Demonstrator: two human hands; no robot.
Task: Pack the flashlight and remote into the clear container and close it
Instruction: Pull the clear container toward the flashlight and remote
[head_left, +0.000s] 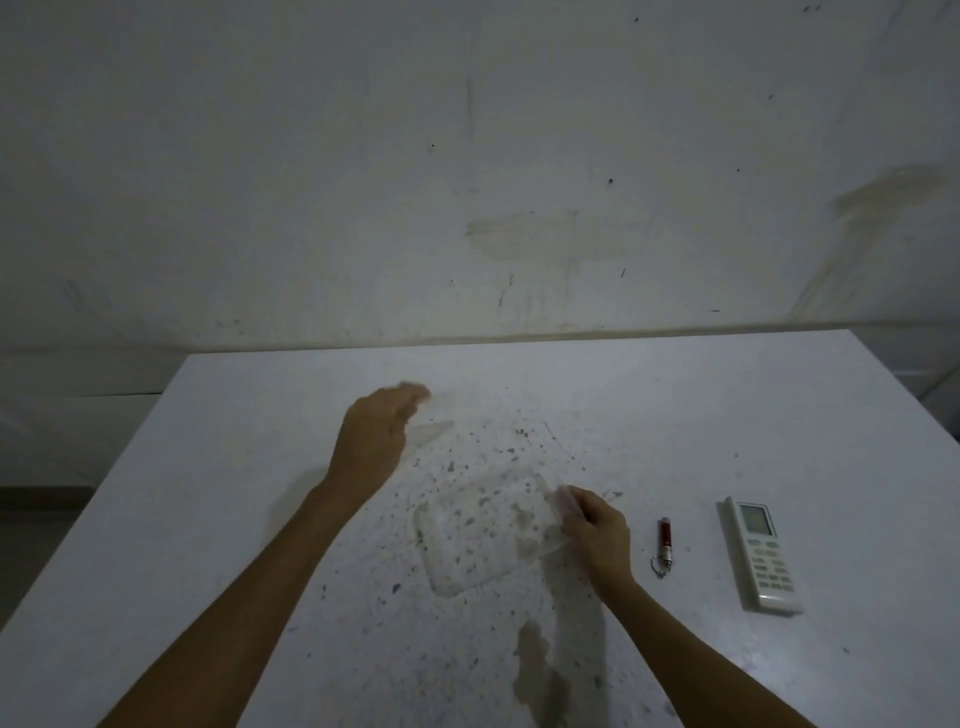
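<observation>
I am working over a wide white bench (675, 395), speckled and stained in the middle, standing against a scuffed pale wall (467, 156). The clear container (483, 530) is lying at the bench's centre between my hands, and it is so transparent that I am mostly reading it by its faint rounded edges; its lid seems to be swung open toward the far side, though I cannot tell exactly where it ends. I judge it thin, light and flexible, likely to slide or buckle, so I am taking it by the rims rather than the flat panels. My left hand (376, 436) is blurred near the far left edge with the fingers loosely spread, and I cannot tell whether that grip is holding anything. My right hand (592, 525) is pinching the near right rim, a narrow grip on the plastic. The remote (761, 556), white and stiff, is lying well to the right and should lift easily by its long sides. The small red flashlight (664, 540), with a key ring at its near end, is lying between the remote and my right hand; being round, it could roll. Nothing is standing in the way.
</observation>
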